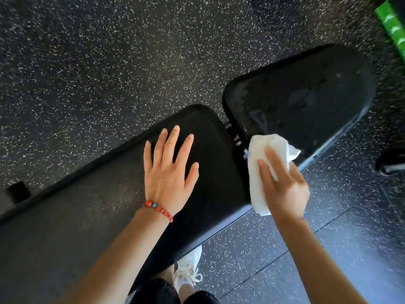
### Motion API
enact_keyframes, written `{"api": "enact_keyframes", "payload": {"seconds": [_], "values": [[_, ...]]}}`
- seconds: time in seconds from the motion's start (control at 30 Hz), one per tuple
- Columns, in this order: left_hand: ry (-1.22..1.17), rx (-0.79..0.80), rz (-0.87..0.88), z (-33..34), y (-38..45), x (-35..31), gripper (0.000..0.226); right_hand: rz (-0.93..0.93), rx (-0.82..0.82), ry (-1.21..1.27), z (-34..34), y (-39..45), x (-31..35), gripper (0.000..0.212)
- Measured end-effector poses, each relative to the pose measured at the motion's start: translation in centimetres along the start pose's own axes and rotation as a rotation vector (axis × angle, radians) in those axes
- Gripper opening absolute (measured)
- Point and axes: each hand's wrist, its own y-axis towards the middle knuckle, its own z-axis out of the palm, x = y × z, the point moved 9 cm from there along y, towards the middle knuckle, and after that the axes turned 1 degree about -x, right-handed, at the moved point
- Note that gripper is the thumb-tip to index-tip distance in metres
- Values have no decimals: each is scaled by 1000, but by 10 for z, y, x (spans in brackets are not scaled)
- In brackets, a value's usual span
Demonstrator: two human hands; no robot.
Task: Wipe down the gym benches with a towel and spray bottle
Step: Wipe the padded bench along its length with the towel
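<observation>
left hand (169, 172) flat, fingers spread on bench back pad (109, 205), bracing. right hand (285, 189) grip clutches towel (263, 154) at wet seat pad (306, 95) edge for wiping.

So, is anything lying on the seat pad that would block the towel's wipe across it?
Nothing visible does. The right hand holds the towel at the near edge of the seat pad, whose surface shows only wet spots.
</observation>
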Motion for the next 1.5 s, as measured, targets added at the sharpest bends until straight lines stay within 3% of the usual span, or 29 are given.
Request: {"api": "enact_keyframes", "payload": {"seconds": [0.2, 0.4, 0.73, 1.03, 1.17, 1.27, 1.37, 1.5], "values": [[-2, 39, 36, 21, 33, -18, 51, -180, -104, -204, 32, 64, 17, 34], [92, 60, 60, 37, 39, -19, 52, -248, 29, -122, 69, 131, 65, 43], [68, 59, 20, 31, 43, -27, 52, -246, -45, -209, 36, 71, -2, 38], [43, -1, 34, 37, 84, -63, 50, -197, 114, -48, 56, 149, 28, 38], [63, -9, 32, 45, 97, -78, 51, -297, 142, -86, 57, 162, 22, 43], [63, 21, 63, 55, 100, -96, 53, -168, 202, -126, 53, 187, -34, 46], [90, 56, 119, 65, 99, -109, 53, -4, 162, -143, 41, 208, -83, 48], [113, 60, 112, 68, 98, -107, 53, -48, 176, -153, 46, 190, -59, 49]]}}
